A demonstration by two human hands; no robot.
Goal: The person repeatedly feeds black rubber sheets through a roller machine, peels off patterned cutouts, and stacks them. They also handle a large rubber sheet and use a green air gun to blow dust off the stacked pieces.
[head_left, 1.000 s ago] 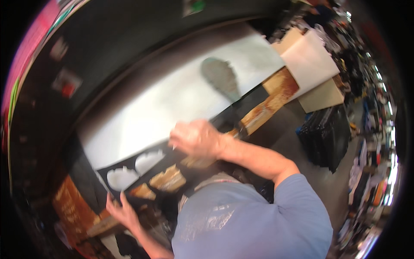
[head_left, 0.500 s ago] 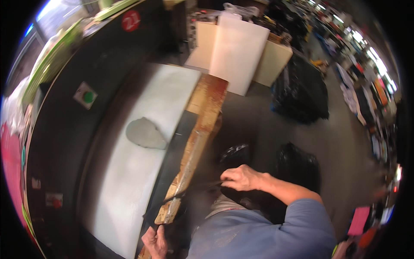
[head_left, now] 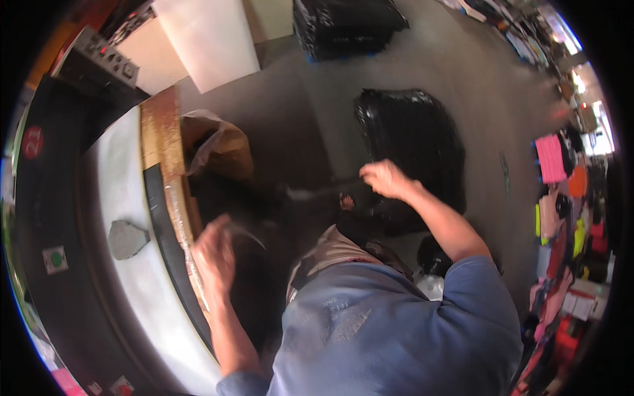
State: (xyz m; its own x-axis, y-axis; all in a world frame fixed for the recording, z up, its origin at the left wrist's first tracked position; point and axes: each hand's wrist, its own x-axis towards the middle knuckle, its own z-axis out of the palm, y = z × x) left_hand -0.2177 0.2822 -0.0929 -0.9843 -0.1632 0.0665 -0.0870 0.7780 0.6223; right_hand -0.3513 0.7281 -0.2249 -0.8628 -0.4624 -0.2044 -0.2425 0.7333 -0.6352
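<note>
**Left hand (head_left: 214, 254) by a wooden edge (head_left: 176, 201), right hand (head_left: 388, 181) before a black plastic-wrapped bundle (head_left: 422, 135)**

The right hand's fingers are curled inward; I cannot tell whether they pinch anything. A blurred pale streak (head_left: 304, 193) lies to the left of their tips. The left hand's fingers are bent but smeared by blur, so their grip cannot be told; a thin pale curved sliver (head_left: 251, 235) shows just right of them. The wooden edge runs just left of those fingers, contact unclear. Farther left, beyond a black strip (head_left: 165, 237), a flat grey piece (head_left: 127, 239) lies on a white board (head_left: 142, 303). Ahead of the left fingers stands a brown bag (head_left: 232, 155).
</note>
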